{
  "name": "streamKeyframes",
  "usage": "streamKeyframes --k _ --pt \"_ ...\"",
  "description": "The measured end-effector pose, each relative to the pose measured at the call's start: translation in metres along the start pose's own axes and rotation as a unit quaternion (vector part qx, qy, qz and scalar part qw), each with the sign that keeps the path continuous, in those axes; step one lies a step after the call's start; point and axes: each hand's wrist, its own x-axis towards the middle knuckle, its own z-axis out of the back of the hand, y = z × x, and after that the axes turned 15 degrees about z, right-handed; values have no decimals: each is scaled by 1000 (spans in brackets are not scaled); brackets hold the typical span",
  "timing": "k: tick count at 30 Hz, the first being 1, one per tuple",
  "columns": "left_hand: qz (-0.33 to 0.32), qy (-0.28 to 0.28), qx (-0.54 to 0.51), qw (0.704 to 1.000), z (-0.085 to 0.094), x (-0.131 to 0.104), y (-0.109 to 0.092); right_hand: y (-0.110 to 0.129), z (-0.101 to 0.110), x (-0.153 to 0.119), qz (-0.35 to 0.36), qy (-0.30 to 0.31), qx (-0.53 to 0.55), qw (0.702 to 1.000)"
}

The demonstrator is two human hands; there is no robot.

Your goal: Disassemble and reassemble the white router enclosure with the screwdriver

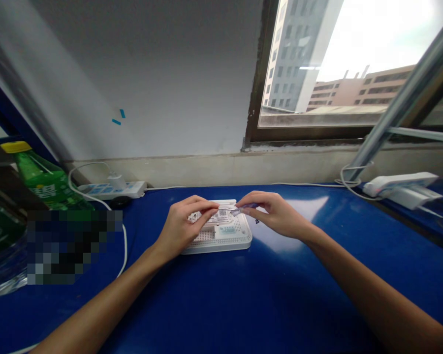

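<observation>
A white plastic device with vent holes and a printed label, like an upturned router, lies flat on the blue table. Just above it, my right hand is closed round the translucent purplish handle of what looks like a small screwdriver. Its thin metal shaft points left, to where the fingertips of my left hand are pinched together at its end. Whether something tiny sits between those left fingertips is too small to make out. A few small dark pieces, perhaps screws, lie beside the device's right edge.
Power strips stand at the back left and at the right, with white cables. A green bottle with a yellow cap is on the left, near a blurred-out patch. A wall and a window rise behind the table.
</observation>
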Motion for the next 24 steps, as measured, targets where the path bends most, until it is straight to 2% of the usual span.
streamKeyframes --k 8,13,19,24 --pt "22 -45 9 999 -1 0 -3 -2 -2 1 -35 -44 111 992" --pt "22 -49 11 998 0 0 -3 -3 -6 2 -50 -90 127 986" --pt "17 -42 12 999 0 -2 -4 -3 -9 2 -38 -57 119 991" --pt "19 -58 14 998 1 -1 -4 -6 -2 1 -58 -54 97 992"
